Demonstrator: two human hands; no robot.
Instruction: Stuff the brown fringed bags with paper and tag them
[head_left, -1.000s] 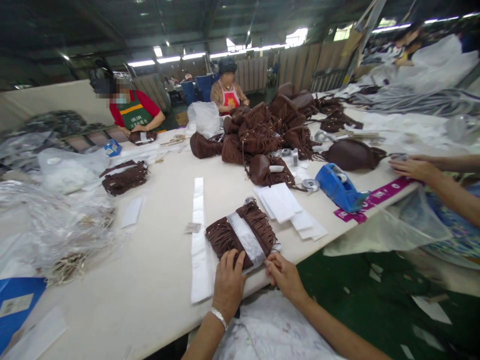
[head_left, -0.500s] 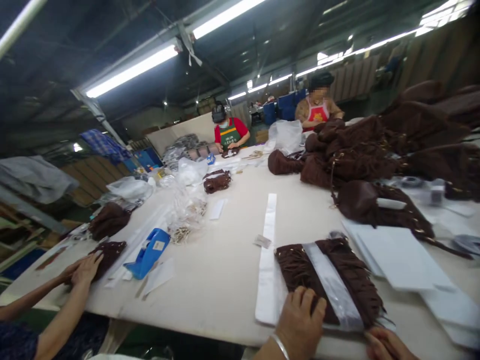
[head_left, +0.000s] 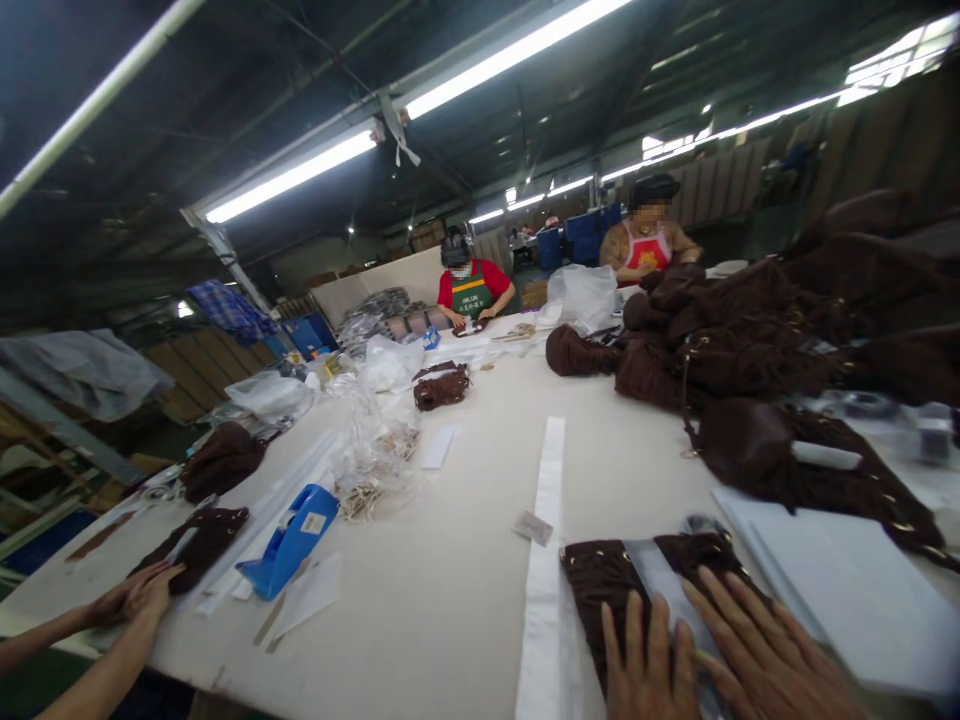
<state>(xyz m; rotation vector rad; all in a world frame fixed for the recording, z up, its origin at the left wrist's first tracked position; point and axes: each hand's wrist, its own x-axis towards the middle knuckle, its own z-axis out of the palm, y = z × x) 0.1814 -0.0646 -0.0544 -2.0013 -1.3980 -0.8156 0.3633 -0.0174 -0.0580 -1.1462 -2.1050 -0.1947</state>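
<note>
A dark brown gathered bag (head_left: 596, 582) with gold eyelets lies flat at the near right of the table, a translucent white strip (head_left: 651, 567) across its middle. My left hand (head_left: 649, 665) rests on its near part with fingers stretched out. Beside it, my right hand (head_left: 765, 640) is spread flat over the strip and the bag's right half. Both hands press from above and grip nothing. Long white paper strips (head_left: 541, 590) lie just left of the bag, with a small clear packet (head_left: 532, 527) on top.
White sheets (head_left: 862, 590) are stacked to the right, below a heap of brown bags (head_left: 750, 340). A blue tape dispenser (head_left: 289, 540) stands left, near crumpled clear plastic (head_left: 367, 430). A co-worker's hands (head_left: 146, 595) touch another brown bag (head_left: 199, 545). Two people sit at the far end.
My right hand has moved from the bag's near right corner onto its top. My left hand has gone from bent fingers to outstretched ones. The view has tilted up slightly.
</note>
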